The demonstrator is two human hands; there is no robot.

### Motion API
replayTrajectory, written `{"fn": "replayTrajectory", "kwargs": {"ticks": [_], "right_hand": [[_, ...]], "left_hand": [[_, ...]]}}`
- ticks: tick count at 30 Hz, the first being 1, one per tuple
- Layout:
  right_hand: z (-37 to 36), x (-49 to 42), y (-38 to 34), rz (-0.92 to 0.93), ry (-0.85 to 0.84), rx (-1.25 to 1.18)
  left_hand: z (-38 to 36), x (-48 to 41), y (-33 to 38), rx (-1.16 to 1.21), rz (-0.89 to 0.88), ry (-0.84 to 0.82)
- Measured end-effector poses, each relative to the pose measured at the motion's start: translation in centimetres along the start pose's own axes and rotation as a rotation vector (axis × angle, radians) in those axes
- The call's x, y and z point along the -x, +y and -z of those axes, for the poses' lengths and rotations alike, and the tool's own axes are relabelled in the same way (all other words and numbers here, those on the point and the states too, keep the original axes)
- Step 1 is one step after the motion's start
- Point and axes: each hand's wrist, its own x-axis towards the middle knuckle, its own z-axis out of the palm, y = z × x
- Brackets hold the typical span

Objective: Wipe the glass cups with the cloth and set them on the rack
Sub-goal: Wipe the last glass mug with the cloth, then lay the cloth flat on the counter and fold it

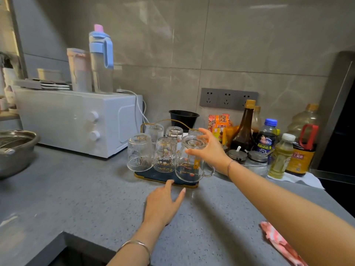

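A dark blue rack with a gold rim and gold wire handle stands on the grey counter and holds several glass cups upside down. My right hand grips the upturned base of a handled glass mug at the rack's front right corner. My left hand lies flat on the counter with fingers spread, its index fingertip touching the rack's front edge. A ribbed glass and a patterned glass stand in the front row to the left. The pink and white cloth lies on the counter at lower right, under my right forearm.
A white microwave with bottles on top stands to the left. Sauce and oil bottles and lidded jars crowd the right of the rack. A black bowl sits behind it. A steel bowl is at far left; a sink edge at bottom left.
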Motion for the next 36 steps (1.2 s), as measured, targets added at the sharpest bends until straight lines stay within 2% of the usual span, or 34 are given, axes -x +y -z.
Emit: {"fn": "replayTrajectory", "kwargs": {"ticks": [14,19,21,29,33,36], "right_hand": [[1.1,1.1,0.6,-0.038,-0.125,-0.052],[4.6,3.9,1.0,-0.038,-0.13,0.017],[7.1,5.8,1.5,-0.073,-0.142,-0.032],[15.7,14.8,8.7,-0.266,-0.141,0.15],[16.0,18.2,10.1,-0.319,-0.181,0.155],[15.7,20.2,10.8,-0.276,-0.189,0.357]], "left_hand": [[0.3,0.1,0.2,-0.052,-0.002,-0.024],[0.7,0.0,0.0,0.016,-0.054,0.011],[0.9,0.1,-0.2,0.061,-0.059,-0.009],[1.9,0.5,2.1,0.225,-0.115,-0.234],[0.9,1.5,6.5,0.271,-0.216,-0.383],[-0.3,3.0,10.9,0.302,-0.323,-0.539]]}}
